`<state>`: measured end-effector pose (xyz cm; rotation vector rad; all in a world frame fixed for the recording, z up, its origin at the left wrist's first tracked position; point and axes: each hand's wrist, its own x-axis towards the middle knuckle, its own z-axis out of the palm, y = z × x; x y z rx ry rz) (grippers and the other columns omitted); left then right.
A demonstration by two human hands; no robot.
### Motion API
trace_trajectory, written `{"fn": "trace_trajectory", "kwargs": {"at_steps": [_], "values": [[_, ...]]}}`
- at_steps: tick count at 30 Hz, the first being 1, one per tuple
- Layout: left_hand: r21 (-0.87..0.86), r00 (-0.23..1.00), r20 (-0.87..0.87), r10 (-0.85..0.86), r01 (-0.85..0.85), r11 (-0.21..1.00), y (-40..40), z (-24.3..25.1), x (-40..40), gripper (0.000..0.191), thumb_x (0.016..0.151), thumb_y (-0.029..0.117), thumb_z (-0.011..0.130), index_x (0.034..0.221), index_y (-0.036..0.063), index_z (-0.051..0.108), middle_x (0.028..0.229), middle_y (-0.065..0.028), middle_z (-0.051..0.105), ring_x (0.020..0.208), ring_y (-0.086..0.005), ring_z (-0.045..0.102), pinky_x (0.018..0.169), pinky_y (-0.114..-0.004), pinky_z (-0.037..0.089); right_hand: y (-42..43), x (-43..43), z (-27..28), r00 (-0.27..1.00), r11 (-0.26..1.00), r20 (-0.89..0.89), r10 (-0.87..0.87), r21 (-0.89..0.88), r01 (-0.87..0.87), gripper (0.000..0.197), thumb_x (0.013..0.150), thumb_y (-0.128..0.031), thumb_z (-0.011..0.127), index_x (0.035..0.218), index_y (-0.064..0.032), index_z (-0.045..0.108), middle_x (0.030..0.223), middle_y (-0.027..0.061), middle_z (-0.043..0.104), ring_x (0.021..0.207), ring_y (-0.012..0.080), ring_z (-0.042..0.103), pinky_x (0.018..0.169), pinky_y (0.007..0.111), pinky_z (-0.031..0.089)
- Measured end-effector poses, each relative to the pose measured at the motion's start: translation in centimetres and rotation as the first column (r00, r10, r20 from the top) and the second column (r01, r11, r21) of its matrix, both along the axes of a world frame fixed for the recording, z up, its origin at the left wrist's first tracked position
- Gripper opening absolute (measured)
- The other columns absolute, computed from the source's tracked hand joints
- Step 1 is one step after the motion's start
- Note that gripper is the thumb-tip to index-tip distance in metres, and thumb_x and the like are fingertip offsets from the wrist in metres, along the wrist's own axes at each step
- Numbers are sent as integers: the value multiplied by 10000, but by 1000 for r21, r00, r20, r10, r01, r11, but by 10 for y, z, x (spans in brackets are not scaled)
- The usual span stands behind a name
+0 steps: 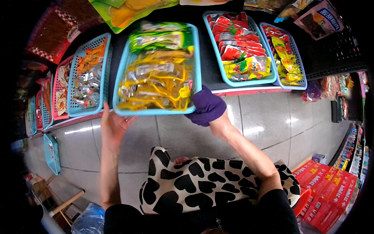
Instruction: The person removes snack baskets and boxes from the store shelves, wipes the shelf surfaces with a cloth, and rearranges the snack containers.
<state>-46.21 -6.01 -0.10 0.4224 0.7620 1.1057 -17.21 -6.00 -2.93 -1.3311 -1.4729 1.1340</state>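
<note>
A light blue plastic basket (199, 67) sits at the shelf's front, slightly blurred, filled with yellow snack packets (152, 84) and green packets (159, 39) behind them. Under and beside its front left corner is my left hand (115, 124), its thumb upright and fingertips at the basket's bottom edge. My right hand (209, 109) holds a bunched purple cloth (207, 102) pressed against the basket's front right corner; the cloth covers most of the fingers.
To the left, blue (70, 96) and pink (57, 117) baskets hold packets. Two more baskets (248, 83) (304, 84) stand on the right. Red cartons (327, 190) are stacked at lower right; a wooden-legged item (68, 201) and a clear blue plastic bag (89, 219) lie at lower left.
</note>
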Motion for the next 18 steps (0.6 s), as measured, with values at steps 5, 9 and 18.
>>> {"fn": "trace_trajectory", "kwargs": {"at_steps": [5,9,18], "values": [[-97,972,206,-115,137,986,-43,-33,56,566,848,324,500,1260,-23,326,1306,-161,369,1225,-304,328,1028,-430,242,-25,-56,7,899,926,-296,-323,-294,236,239,548,-14,663,762,-39,561,839,117,538,813,292,507,726,365,424],[-62,988,152,-4,14,998,-23,-51,98,558,839,255,541,1278,-1,310,1305,-112,372,1190,-249,365,1006,-404,254,-22,-64,-11,985,973,-8,-174,153,173,172,648,-17,598,813,-23,549,840,169,538,856,324,519,755,381,410],[-86,993,-39,112,-115,990,-24,-65,100,450,836,230,555,1220,55,397,1230,-50,461,1144,-180,406,985,-381,271,10,-49,-19,955,933,179,-237,315,173,105,798,-105,521,815,-5,496,796,191,496,705,368,503,611,391,412]]}}
